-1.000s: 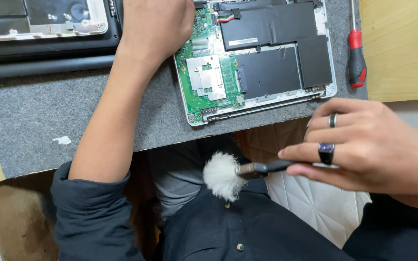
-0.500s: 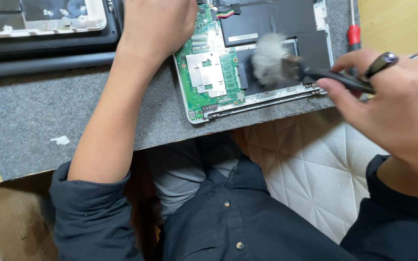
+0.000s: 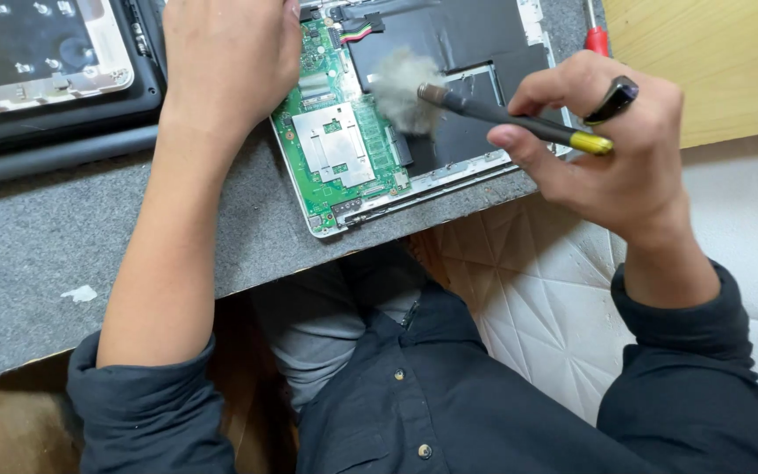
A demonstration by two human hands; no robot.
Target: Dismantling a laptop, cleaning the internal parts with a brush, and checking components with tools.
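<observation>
**Labels only, no packages or screens**

A white label strip (image 3: 530, 19) runs along the black battery's right edge inside the opened laptop (image 3: 414, 189), at the top of the view. A small white paper scrap (image 3: 79, 293) lies on the grey bench mat (image 3: 37, 254).
</observation>
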